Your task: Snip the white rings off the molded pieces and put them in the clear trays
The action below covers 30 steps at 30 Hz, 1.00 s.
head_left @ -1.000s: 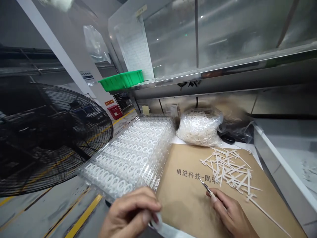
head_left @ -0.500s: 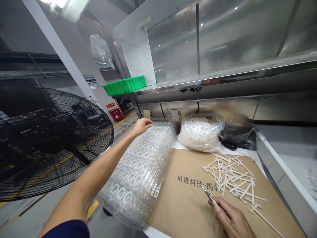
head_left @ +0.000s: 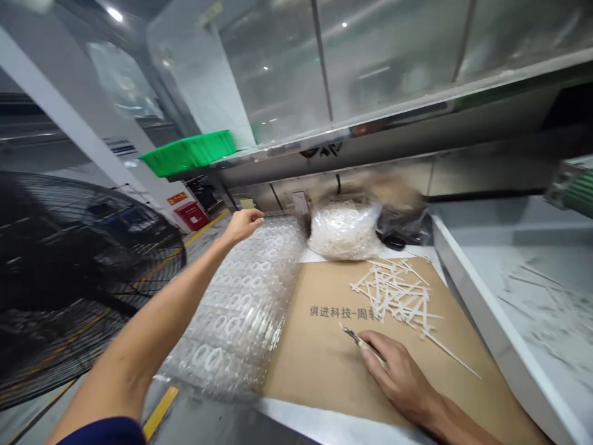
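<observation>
My left hand [head_left: 245, 225] reaches over the far end of a stack of clear plastic trays [head_left: 241, 303], its fingertips pinched together. Whether anything small sits in that pinch is hidden. White rings [head_left: 208, 356] lie in rows in the trays' pockets. Above the brown cardboard sheet [head_left: 319, 364], my right hand [head_left: 393, 374] is closed round a slim pointed tool [head_left: 353, 335] with a metal tip and a pale handle. Just beyond this hand, a loose pile of white plastic sprues [head_left: 398, 293] lies on the cardboard.
A clear bag of white parts [head_left: 345, 228] stands behind the cardboard. To the right is a white-walled bin [head_left: 491, 303] with thin scraps inside. A green tray [head_left: 189, 153] sits on the metal shelf overhead. A large black fan [head_left: 92, 278] stands at the left.
The view has swung to the right, so more of the bin shows. My left hand stays pinched over the trays' far end. My right hand keeps the tool over the cardboard.
</observation>
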Tool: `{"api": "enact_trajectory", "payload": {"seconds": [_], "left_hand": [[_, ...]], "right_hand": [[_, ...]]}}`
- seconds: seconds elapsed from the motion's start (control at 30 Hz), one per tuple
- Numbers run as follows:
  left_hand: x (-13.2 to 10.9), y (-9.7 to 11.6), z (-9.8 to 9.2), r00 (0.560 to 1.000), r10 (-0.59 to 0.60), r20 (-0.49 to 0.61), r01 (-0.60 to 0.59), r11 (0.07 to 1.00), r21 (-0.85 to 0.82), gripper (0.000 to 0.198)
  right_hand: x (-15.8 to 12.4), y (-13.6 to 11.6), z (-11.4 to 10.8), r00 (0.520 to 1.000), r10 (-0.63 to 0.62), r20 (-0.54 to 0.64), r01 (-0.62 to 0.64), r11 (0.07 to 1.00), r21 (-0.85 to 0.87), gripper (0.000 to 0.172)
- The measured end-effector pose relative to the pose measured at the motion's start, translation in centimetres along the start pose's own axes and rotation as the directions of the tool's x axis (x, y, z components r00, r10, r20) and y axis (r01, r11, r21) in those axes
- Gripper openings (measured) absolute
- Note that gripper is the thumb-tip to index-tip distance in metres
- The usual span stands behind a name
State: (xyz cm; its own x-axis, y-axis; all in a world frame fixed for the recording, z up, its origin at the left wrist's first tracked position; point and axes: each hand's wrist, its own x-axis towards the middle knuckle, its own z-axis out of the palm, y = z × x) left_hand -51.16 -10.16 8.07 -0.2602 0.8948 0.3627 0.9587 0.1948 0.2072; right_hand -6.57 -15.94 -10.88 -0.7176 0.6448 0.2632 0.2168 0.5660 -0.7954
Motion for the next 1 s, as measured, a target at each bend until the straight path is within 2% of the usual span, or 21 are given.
{"api": "enact_trajectory", "payload": {"seconds": [0.07,0.13,0.2,0.3,0.43,0.47,0.53,0.6,0.73,0.8,0.9,1.0], "left_hand": [[-0.3,2.8,-0.2,0.997,0.077,0.008,-0.077,0.997,-0.015,0.040],[-0.7,6.6,0.1,0.976,0.213,0.046,-0.211,0.977,-0.039,0.037],[-1.5,11.3,0.9,0.912,0.394,0.116,-0.387,0.919,-0.078,0.035],[-3.8,19.1,3.0,0.727,0.636,0.257,-0.617,0.770,-0.161,0.030],[-7.3,28.1,6.9,0.449,0.814,0.369,-0.805,0.548,-0.227,0.021],[-8.0,29.8,7.8,0.399,0.834,0.382,-0.836,0.502,-0.223,0.019],[-8.8,32.7,9.1,0.334,0.858,0.389,-0.878,0.433,-0.201,0.016],[-8.9,35.2,9.8,0.325,0.880,0.347,-0.896,0.404,-0.184,0.018],[-8.3,40.5,10.6,0.410,0.895,0.175,-0.880,0.439,-0.183,0.025],[-8.4,43.5,11.4,0.445,0.868,0.218,-0.860,0.483,-0.166,0.026],[-8.9,47.5,13.8,0.485,0.788,0.379,-0.820,0.561,-0.115,0.024],[-9.5,49.8,16.7,0.518,0.718,0.465,-0.779,0.621,-0.091,0.023]], "right_hand": [[-0.3,-0.2,0.2,0.993,-0.112,0.037,0.115,0.987,-0.114,0.026],[-0.4,-0.3,0.4,0.976,-0.196,0.092,0.212,0.955,-0.206,0.025],[-0.5,-0.2,0.6,0.969,-0.219,0.115,0.241,0.939,-0.247,0.024],[-0.4,-0.2,0.8,0.964,-0.234,0.126,0.261,0.923,-0.283,0.025],[-0.3,-0.6,0.6,0.963,-0.238,0.123,0.266,0.906,-0.328,0.030],[-0.3,-0.7,0.4,0.965,-0.232,0.120,0.259,0.904,-0.339,0.032],[-0.4,-1.1,0.0,0.969,-0.217,0.117,0.244,0.903,-0.355,0.035],[-0.4,-1.5,-0.5,0.972,-0.203,0.118,0.232,0.903,-0.362,0.037],[-0.5,-2.2,-1.2,0.963,-0.204,0.177,0.255,0.903,-0.346,0.044],[-0.5,-2.4,-1.1,0.957,-0.209,0.203,0.266,0.911,-0.316,0.044],[-0.1,-2.1,-0.8,0.956,-0.178,0.232,0.240,0.930,-0.278,0.040],[0.4,-1.4,-0.7,0.951,-0.130,0.280,0.184,0.966,-0.179,0.034]]}}
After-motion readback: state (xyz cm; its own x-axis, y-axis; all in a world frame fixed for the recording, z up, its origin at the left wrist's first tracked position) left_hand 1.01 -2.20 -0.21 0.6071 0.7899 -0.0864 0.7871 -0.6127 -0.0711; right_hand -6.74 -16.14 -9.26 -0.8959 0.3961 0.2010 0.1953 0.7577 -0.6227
